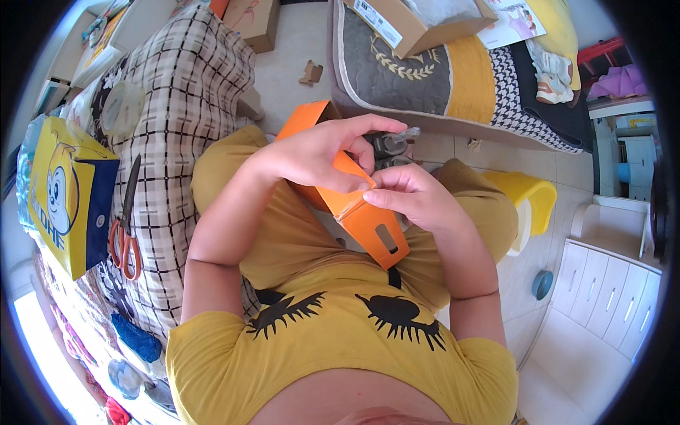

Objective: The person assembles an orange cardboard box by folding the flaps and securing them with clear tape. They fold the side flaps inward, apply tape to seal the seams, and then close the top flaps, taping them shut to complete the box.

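Observation:
An orange cardboard box with a slot cut in one end panel lies tilted between my knees, its far end raised. My left hand reaches over it from the left; its thumb presses on the box edge while the index finger stretches out to the right. Thumb and fingers pinched, my right hand grips the same edge beside the left thumb. Whether a thin strip is between the fingertips is too small to tell. Dark grey shoes show on the floor just beyond the hands, partly hidden.
On the left, a checked cloth holds scissors with orange handles and a yellow-and-blue bag. Ahead, a bed bears an open carton. A yellow stool and white drawers stand to the right.

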Demonstrator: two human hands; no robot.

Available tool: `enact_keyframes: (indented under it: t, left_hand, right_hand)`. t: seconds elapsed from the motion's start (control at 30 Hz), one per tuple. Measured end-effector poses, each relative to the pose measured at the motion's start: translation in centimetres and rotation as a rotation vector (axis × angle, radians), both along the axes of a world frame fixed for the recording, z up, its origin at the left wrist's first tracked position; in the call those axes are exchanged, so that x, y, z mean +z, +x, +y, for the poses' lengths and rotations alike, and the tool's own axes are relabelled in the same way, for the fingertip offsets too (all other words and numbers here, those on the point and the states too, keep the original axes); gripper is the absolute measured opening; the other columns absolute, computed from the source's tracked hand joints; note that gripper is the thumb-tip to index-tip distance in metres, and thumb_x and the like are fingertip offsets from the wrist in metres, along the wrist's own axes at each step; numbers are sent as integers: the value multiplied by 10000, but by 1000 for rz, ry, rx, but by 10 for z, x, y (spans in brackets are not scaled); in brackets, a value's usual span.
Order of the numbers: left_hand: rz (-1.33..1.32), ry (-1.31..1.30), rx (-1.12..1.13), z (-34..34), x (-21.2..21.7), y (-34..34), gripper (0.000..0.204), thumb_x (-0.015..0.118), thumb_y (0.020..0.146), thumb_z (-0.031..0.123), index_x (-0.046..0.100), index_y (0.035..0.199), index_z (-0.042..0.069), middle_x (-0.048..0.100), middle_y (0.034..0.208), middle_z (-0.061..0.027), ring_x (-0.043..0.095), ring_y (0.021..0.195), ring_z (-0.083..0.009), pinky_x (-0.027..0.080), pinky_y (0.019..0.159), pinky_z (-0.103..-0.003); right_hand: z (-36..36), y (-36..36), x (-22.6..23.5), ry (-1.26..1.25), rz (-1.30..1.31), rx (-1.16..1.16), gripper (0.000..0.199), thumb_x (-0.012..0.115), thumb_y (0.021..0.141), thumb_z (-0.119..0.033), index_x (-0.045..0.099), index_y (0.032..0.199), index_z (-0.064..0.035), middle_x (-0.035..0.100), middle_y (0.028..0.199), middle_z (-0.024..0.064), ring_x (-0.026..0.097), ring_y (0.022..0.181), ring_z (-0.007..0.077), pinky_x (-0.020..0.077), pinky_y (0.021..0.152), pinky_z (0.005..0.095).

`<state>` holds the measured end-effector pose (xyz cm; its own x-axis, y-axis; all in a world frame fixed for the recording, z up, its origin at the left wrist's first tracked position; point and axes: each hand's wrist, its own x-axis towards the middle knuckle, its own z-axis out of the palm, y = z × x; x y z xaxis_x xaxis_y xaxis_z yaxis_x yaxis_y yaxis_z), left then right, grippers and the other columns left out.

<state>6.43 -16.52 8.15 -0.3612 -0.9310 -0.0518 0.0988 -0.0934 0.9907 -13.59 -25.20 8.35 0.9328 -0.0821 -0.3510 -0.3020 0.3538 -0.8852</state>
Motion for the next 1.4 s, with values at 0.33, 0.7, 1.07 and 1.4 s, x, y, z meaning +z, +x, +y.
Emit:
enact_keyframes:
  t: [0.33,0.7,1.07,1.4]
  left_hand:
    - [65,-25,56,3,-1,-2,835,713,763,24,263,1466,51,597,836,-49,551,796,-107,439,744,-234]
    - [44,-73,43,1,0,-1,836,711,776,18,249,1471,51,606,851,-59,567,828,-124,450,776,-248]
    - [-222,-313,286,19,25,19,392,656,821,55,549,1194,1,560,1060,-70,516,1038,-180,395,955,-326]
    - [-349,-373,-26,31,68,34,104,661,787,68,620,871,22,608,950,-101,566,924,-229,431,829,-340]
  right_hand:
    - [-1,-2,-1,30,-20,-21,200,611,931,-187,652,968,5,625,865,-33,533,785,18,438,687,196]
    - [-1,-3,1,11,5,-27,189,609,934,-193,645,936,-8,603,826,-50,513,749,10,419,658,189]
    - [0,-6,2,64,27,-37,170,607,932,-177,645,926,-11,611,818,-48,516,740,11,424,660,193]
    - [1,-3,7,47,47,-46,165,593,936,-158,643,941,0,620,823,-41,521,738,14,428,664,197]
